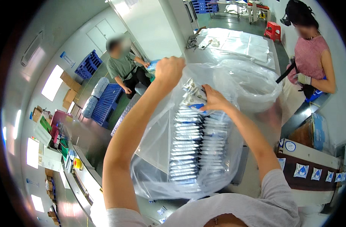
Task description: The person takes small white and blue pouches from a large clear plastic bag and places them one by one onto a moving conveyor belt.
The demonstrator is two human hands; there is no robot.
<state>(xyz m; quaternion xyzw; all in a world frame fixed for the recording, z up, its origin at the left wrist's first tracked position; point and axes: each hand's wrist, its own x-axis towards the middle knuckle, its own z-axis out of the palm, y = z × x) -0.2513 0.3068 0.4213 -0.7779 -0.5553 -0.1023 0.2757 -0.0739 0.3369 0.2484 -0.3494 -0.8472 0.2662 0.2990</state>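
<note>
A large clear plastic bag (152,166) stands wide-mouthed in front of me, its film spreading over the table edge. Inside it, small white-and-blue packets (186,151) are packed upright in two long rows. My left hand (171,70) is raised at the bag's far left side, its fist closed on the plastic rim. Inside the bag, my right hand (215,99) grips a few loose packets (193,99) at the far end of the rows. These packets lie tilted, and my fingers partly cover them.
Another clear bag (256,85) lies on the metal table (210,56), with white sheets (237,43) behind. On the right, a conveyor (305,181) carries spaced packets. One person (313,56) stands at right; another (125,66) sits at left near blue pallets (108,100).
</note>
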